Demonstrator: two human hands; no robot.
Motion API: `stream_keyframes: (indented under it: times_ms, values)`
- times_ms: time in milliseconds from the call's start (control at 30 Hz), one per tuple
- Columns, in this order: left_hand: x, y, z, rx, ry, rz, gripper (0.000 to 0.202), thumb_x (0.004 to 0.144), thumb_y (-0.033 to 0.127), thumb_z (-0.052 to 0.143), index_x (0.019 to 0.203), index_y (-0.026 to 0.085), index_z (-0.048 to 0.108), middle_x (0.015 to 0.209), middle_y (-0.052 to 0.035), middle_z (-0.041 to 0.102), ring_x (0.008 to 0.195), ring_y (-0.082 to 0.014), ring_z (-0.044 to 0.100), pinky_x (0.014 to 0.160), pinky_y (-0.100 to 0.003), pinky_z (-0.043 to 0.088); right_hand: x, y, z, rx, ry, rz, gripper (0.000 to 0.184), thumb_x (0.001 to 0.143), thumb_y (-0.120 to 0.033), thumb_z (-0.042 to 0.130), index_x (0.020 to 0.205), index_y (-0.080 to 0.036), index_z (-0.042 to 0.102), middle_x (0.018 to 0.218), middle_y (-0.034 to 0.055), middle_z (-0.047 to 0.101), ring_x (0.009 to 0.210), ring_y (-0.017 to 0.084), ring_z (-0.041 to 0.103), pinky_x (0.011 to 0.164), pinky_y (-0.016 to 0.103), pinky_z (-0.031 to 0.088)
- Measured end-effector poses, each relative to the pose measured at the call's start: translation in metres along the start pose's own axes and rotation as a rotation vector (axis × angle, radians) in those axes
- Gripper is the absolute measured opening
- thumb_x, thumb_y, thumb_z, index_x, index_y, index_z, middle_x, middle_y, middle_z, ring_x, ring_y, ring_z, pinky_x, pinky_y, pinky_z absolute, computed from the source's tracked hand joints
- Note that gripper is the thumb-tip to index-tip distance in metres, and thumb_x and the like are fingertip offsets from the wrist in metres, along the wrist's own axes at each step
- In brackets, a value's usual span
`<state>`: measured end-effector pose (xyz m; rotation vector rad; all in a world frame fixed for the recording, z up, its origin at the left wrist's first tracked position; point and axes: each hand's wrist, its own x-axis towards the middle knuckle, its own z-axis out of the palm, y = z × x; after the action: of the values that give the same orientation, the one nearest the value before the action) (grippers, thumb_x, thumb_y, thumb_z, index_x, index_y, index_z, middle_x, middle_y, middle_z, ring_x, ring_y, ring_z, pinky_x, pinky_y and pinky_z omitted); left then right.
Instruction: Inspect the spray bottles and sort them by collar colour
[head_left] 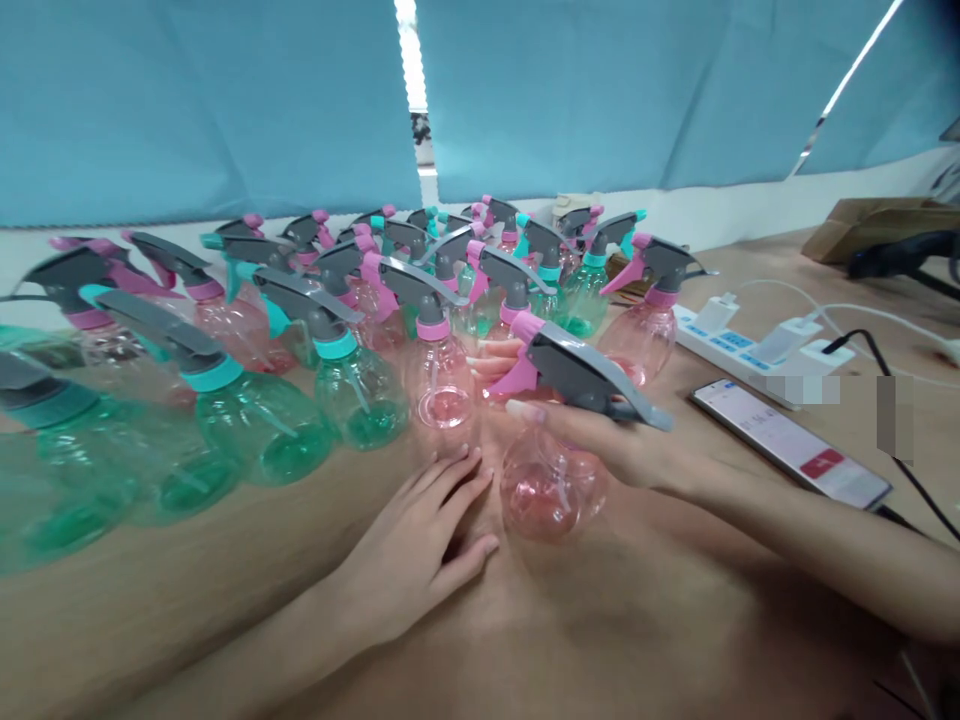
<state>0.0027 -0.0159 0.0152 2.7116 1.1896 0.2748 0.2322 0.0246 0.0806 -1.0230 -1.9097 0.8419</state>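
Observation:
A clear pink spray bottle [547, 490] with a grey and pink trigger head stands on the table in front of me. My right hand [600, 435] is around its neck, with the thumb on the near side and the fingers showing behind the pink trigger. Left of the bottle, my left hand [412, 545] lies palm down on the tabletop, fingers stretched out and nothing in them. Just beyond its fingertips is another pink spray bottle [442, 385]. A green spray bottle [364, 395] stands beside that one.
Several more green and pink spray bottles [262, 430] crowd the table's left and back. On the right are a white power strip [739, 345] with chargers and cables, a phone [787, 440] and a cardboard box [877, 230]. Blue curtain [262, 110] hangs behind.

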Motion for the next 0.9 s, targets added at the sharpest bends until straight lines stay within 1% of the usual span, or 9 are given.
stream_keyframes:
  times_ms: [133,333,433,467,567,633,733,833,900]
  values:
    - [-0.0001,0.0007,0.0000,0.009,0.005,-0.003,0.051,0.097,0.045,0.047,0.138,0.015,0.045,0.149,-0.0117,0.039,0.136,-0.0281,0.035,0.111,-0.046,0.029,0.0002,0.0024,0.0034,0.070,-0.018,0.004,0.022,0.085,-0.042,0.059,0.095,-0.024,0.064,0.076,-0.0007,0.064,0.079,0.021,0.061,0.072,0.035,0.046]
    - [-0.0012,0.0042,-0.0009,0.025,0.014,-0.012,0.052,0.097,0.043,0.048,0.137,0.011,0.046,0.147,-0.0142,0.041,0.136,-0.0291,0.036,0.111,-0.046,0.029,-0.0029,0.0013,0.0059,0.097,0.031,0.084,0.019,0.082,-0.043,0.064,0.081,-0.024,0.063,0.067,-0.0020,0.060,0.078,0.021,0.060,0.075,0.038,0.047]
    - [-0.0016,0.0056,-0.0005,0.039,0.016,-0.008,0.051,0.097,0.041,0.048,0.138,0.010,0.046,0.147,-0.0142,0.042,0.136,-0.0285,0.036,0.110,-0.047,0.029,-0.0033,-0.0007,0.0058,0.112,0.037,0.089,0.016,0.082,-0.040,0.065,0.083,-0.024,0.065,0.067,-0.0020,0.062,0.082,0.022,0.062,0.078,0.039,0.047]
    - [-0.0018,0.0058,-0.0003,0.042,0.016,-0.005,0.051,0.098,0.041,0.048,0.137,0.010,0.046,0.147,-0.0142,0.042,0.136,-0.0284,0.036,0.110,-0.047,0.030,-0.0032,-0.0011,0.0058,0.115,0.043,0.092,0.016,0.081,-0.040,0.065,0.084,-0.024,0.066,0.070,-0.0017,0.064,0.083,0.022,0.062,0.078,0.039,0.047]
    - [-0.0021,0.0060,0.0002,0.046,0.018,-0.001,0.050,0.098,0.042,0.046,0.137,0.011,0.046,0.147,-0.0143,0.042,0.136,-0.0286,0.035,0.109,-0.048,0.031,-0.0027,-0.0020,0.0064,0.115,0.088,0.109,0.018,0.080,-0.039,0.067,0.092,-0.026,0.067,0.088,0.0000,0.070,0.088,0.022,0.063,0.081,0.039,0.047]
    - [-0.0023,0.0058,0.0007,0.050,0.018,0.000,0.051,0.098,0.042,0.046,0.138,0.011,0.045,0.147,-0.0144,0.042,0.136,-0.0285,0.035,0.109,-0.048,0.031,-0.0025,-0.0026,0.0072,0.108,0.093,0.112,0.021,0.079,-0.040,0.067,0.095,-0.025,0.068,0.093,0.0009,0.071,0.091,0.023,0.063,0.084,0.040,0.046]
    - [-0.0031,0.0060,0.0020,0.057,0.025,0.008,0.051,0.098,0.042,0.045,0.138,0.011,0.044,0.147,-0.0144,0.042,0.136,-0.0277,0.035,0.110,-0.048,0.029,-0.0022,-0.0034,0.0085,0.113,0.087,0.094,0.022,0.080,-0.041,0.066,0.094,-0.023,0.067,0.085,0.0006,0.070,0.089,0.023,0.063,0.085,0.040,0.045]
    - [-0.0041,0.0069,0.0035,0.059,0.036,0.010,0.049,0.098,0.041,0.046,0.137,0.012,0.046,0.146,-0.0136,0.043,0.136,-0.0274,0.036,0.110,-0.047,0.030,-0.0022,-0.0035,0.0083,0.149,0.100,0.065,0.018,0.079,-0.039,0.067,0.087,-0.023,0.066,0.082,-0.0003,0.069,0.084,0.022,0.063,0.081,0.039,0.047]
    - [-0.0044,0.0077,0.0041,0.053,0.040,0.014,0.048,0.098,0.041,0.046,0.136,0.012,0.047,0.146,-0.0135,0.043,0.135,-0.0279,0.036,0.110,-0.047,0.031,-0.0026,-0.0024,0.0065,0.145,0.086,0.047,0.015,0.079,-0.037,0.066,0.087,-0.024,0.066,0.080,-0.0005,0.067,0.083,0.022,0.062,0.080,0.038,0.046]
